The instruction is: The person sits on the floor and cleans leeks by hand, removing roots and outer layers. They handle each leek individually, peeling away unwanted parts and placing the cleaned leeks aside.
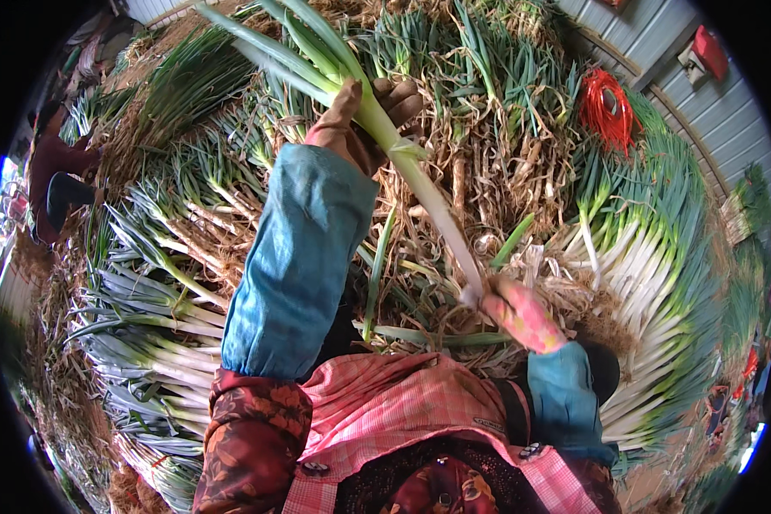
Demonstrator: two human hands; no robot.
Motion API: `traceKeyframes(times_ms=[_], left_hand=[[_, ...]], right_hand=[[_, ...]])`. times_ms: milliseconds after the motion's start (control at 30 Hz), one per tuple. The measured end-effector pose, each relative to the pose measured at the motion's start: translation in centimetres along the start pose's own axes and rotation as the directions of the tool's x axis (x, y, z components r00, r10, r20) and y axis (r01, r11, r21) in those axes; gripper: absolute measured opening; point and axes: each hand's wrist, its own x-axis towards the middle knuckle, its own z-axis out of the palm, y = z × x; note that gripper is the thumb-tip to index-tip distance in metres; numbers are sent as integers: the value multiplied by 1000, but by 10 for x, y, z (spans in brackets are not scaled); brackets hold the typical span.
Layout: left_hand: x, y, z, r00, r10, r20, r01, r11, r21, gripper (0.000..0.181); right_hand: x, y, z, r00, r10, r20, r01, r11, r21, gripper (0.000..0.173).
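Note:
A long Welsh onion (424, 186) slants across the view, its green leaves at the top and its white root end low by my right hand. My left hand (353, 125), in a brown glove, grips it just below the leaves, thumb in front. In a pink patterned glove, my right hand (523, 315) closes at the root end; motion blur hides its fingertips. Below the stalk lie dry husks and loose green leaves (379, 276). On the right rests a row of pale, cleaned onions (642, 276). Unpeeled onions with brown skins (488, 141) are heaped ahead.
More onions (160, 360) lie in a pile on the left. A bundle of red ties (609, 112) sits on the heap at the upper right, near a corrugated wall (719, 115). Another person (61, 173) crouches at the far left. A pink checked apron (405, 398) covers my lap.

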Motion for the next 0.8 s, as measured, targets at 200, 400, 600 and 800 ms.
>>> traceKeyframes(times_ms=[200, 400, 600, 800], left_hand=[[-12, -48, 8, 996, -32, 79, 36, 998, -56, 28], [-15, -71, 23, 973, 132, 190, -152, 984, 94, 40], [-26, -54, 23, 960, 9, 278, 26, 992, -123, 33], [10, -14, -17, 969, 167, 181, -80, 909, -408, 36]], right_hand=[[67, -68, -1, 927, -284, -244, 269, 959, -91, 41], [79, -75, 3, 909, -84, -407, 177, 964, 197, 15], [66, -70, 4, 927, 147, -346, 207, 569, 796, 22], [38, -1, -37, 980, -78, -183, 159, -247, 956, 24]])
